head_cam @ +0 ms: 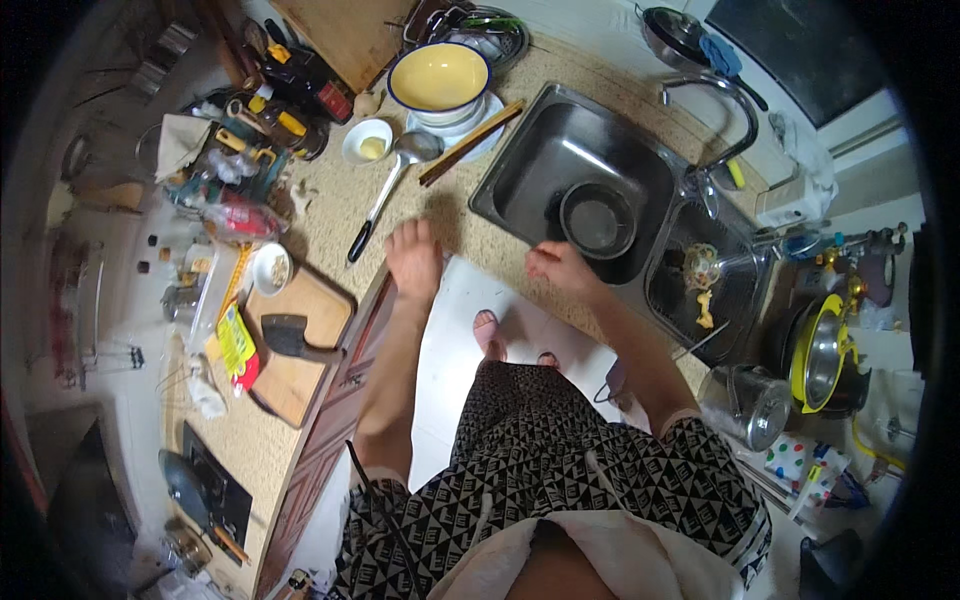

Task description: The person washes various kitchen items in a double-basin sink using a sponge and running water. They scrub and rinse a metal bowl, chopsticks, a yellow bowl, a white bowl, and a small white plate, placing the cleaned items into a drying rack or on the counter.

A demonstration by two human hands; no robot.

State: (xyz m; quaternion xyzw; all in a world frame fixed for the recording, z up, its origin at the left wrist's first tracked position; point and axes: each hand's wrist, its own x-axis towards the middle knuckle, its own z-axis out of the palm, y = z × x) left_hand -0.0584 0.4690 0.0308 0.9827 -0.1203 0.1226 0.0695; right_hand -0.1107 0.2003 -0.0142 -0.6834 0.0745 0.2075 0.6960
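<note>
My left hand (pixel 415 260) rests at the front edge of the speckled counter (pixel 450 202), palm down and holding nothing that I can see. Beside it lies a metal serving spoon (pixel 384 189) with a black handle end. My right hand (pixel 559 264), its fingers curled, is at the sink's front rim; whether anything is inside it is hidden. A dark round pan (pixel 598 220) sits in the larger basin of the steel sink (pixel 517 169). Wooden chopsticks (pixel 471 142) lean on a plate beneath a stacked yellow enamel bowl (pixel 439 77). A small white bowl (pixel 367 142) contains a pale yellow lump.
A cleaver (pixel 289 335) lies on the wooden cutting board (pixel 300 300) at left, its handle over the board's edge. A yellow packet (pixel 237 346) and a bowl of pale pieces (pixel 271 270) are beside it. The faucet (pixel 739 112) arches over the sink; food scraps (pixel 703 307) lie in the smaller basin.
</note>
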